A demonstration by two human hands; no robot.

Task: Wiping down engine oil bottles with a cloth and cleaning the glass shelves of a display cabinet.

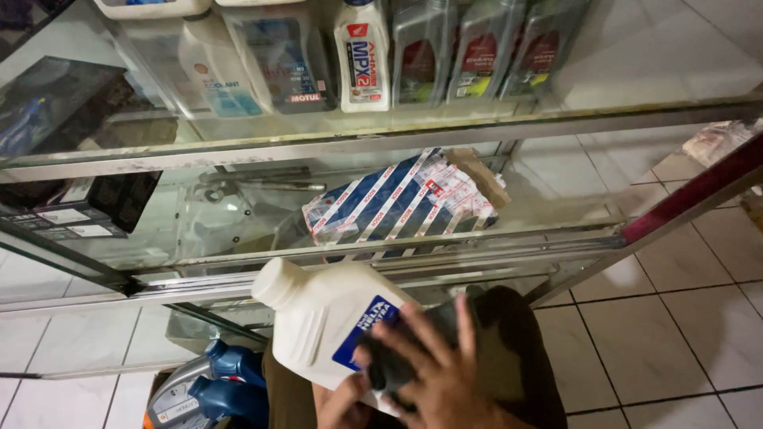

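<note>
Both hands on white oil bottle: right hand spread over label, left hand pinching base (mostly hidden). Glass cabinet just above; mid-handling, needs firm grip.

Head-worn camera, looking steeply down, close over the hands (single view), glass display cabinet just ahead

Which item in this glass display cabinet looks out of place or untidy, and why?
The blue-and-white striped package on the middle glass shelf lies on its side, crumpled, with a torn brown end, while the oil bottles above stand upright in a row. The white bottle in the hands shows no damage.
</note>
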